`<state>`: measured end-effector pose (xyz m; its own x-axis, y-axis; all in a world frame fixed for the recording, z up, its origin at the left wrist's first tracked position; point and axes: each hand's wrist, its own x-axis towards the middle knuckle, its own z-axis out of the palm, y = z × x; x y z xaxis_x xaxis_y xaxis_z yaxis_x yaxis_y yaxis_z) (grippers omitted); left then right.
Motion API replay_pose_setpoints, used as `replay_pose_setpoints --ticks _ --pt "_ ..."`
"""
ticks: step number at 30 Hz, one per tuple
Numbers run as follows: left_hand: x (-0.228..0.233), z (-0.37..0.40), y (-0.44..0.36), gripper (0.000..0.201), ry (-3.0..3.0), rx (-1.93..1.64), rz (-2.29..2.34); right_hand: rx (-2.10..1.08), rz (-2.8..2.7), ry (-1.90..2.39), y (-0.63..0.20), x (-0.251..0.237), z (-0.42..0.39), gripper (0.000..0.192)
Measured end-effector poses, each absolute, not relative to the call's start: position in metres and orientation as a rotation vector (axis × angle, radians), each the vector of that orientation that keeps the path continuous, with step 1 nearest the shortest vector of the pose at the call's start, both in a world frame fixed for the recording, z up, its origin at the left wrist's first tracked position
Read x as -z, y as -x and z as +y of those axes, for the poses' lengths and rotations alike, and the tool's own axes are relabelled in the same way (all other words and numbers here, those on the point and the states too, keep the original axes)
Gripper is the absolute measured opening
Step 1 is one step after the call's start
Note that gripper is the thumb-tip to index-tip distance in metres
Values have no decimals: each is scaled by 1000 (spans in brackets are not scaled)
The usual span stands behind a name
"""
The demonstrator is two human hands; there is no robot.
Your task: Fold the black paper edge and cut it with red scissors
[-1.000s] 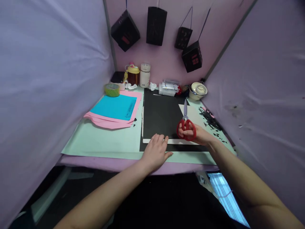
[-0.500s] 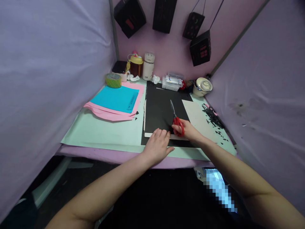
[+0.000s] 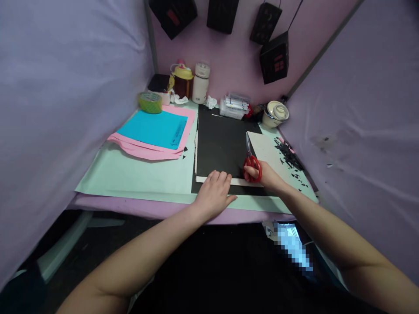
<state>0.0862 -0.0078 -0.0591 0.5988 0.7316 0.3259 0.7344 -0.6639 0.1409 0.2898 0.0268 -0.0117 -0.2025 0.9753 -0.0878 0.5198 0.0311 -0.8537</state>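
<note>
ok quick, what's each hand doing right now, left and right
Left hand: open, flat on the near edge of the black sheet, holding nothing.
Right hand: closed on the red scissors, blades pointing away over the sheet.

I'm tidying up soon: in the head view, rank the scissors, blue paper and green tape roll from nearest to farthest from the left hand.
From the left hand:
1. Scissors, just to its right, held by the right hand.
2. Blue paper, up and left on the pink sheets.
3. Green tape roll, far left, at the back.

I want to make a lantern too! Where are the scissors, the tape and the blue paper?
scissors (image 3: 252, 163), head view, on the red handles.
tape (image 3: 150, 102), head view, on the roll's green side.
blue paper (image 3: 153, 129), head view, on the middle of the sheet.
</note>
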Motion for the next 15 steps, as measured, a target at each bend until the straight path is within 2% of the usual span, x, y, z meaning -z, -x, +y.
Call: replay_pose_setpoints --ticks 9,15 --pt "60 -7 -86 62 2811 564 -1294 -927 -1724 1669 -338 16 17 35" --pt "61 -7 -87 61 2793 567 -1283 -912 -1594 1698 -358 23 13 31"
